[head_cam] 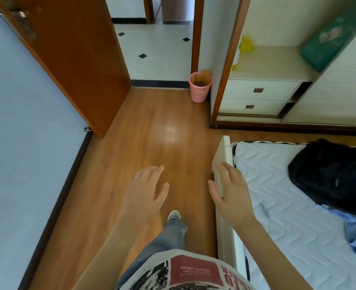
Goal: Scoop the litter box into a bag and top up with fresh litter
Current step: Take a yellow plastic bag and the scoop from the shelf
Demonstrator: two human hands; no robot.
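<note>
So we're standing on the wood floor (152, 126) of a bedroom, looking down at our own 2 hands, and neither one has anything in it. Our left hand (144, 192) is out in front over the floor, palm down, fingers straight and close together, thumb sticking out to the side. Our right hand (230, 192) is the same deal, flat and relaxed, hanging over the white bed frame (222, 155) at the corner of the bed; can't really tell if it's touching the frame or just above it. The litter box, the bag and the fresh litter aren't anywhere in this view, so we can't say where they are. Using the bed frame as our landmark: the quilted white mattress (277, 185) sits right behind it on the right, with a black backpack (331, 174) on top and some blue fabric (354, 231) just below the backpack. Far past the frame's end, against the wall by the doorway, there's a pink mesh wastebasket (200, 86) with something dark and yellowish inside. To the right of that basket, further back from the frame, is a wardrobe with 2 white drawers (260, 97) and a green packet (327, 42) on the shelf above. Across the floor to the left of the frame is the open brown door (74, 55), and the tiled hallway (158, 53) lies beyond it. Below our hands we see 1 jeans leg and a sneaker (174, 216) stepping forward.
</note>
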